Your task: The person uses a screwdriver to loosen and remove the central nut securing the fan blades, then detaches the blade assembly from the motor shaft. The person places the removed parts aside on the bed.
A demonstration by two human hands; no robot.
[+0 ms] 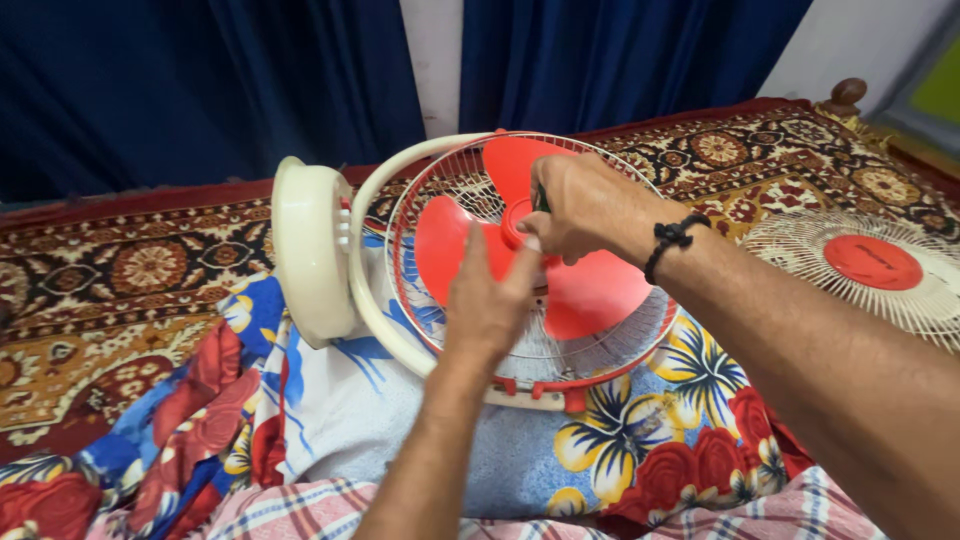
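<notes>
At the far left, the patterned rug (120, 270) runs bare up to the dark blue curtains (200, 80), leaving open floor on that side. Next comes the cream fan base (305, 250), tipped on its side and resting on the flowered cloth (330, 410), which is bunched in folds along the lower left. The base joins the cream ring of the rear guard (375, 300), whose wire cage faces the person with no front cover on it. Inside sit the red blades (590, 295), close within the red inner rim at the bottom edge. The left hand (490, 305) is flat and open, palm against a blade, fingers spread upward, holding nothing. The right hand (580, 205) is closed at the red hub (515, 220), fingers pinched round a dark tool (541, 197) of which only a short part shows; what kind it is cannot be told. A black bead bracelet (675, 240) sits on that wrist. The right forearm crosses the cage's right edge and blocks approach from that side. Well apart at the far right, the front guard (870, 270), white wire with a red centre disc, lies flat on the rug. A dark wooden knob (845, 97) stands behind it near the wall. Checked cloth (300, 510) covers the person's lap along the bottom edge.
</notes>
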